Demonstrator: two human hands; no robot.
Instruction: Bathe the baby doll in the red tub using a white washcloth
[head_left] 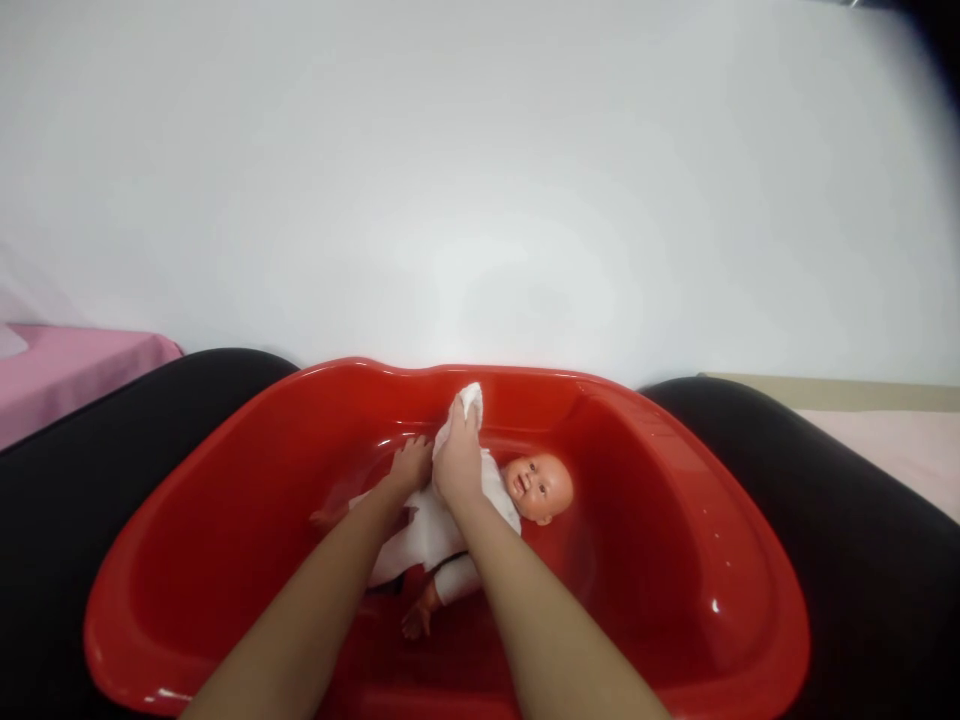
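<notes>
A baby doll [427, 535] in white clothing lies on its back in a red tub [660, 600], its head [538, 488] to the right and its legs to the left. My right hand [459, 462] is closed around a white cloth [472, 398], held over the doll's upper body; a corner sticks out above my fingers. Beside it, my left hand [411, 465] reaches to the doll's far side, fingers stretched and slightly apart. Whether it touches the doll is unclear. One doll hand [420, 612] shows on the near side; the other arm is hidden.
Black surfaces [847, 530] flank the tub on both sides. A pink-covered surface [90, 375] stands at the far left, and a pale pink one [892, 445] with a beige edge at the right. A white wall [480, 180] rises directly behind the tub.
</notes>
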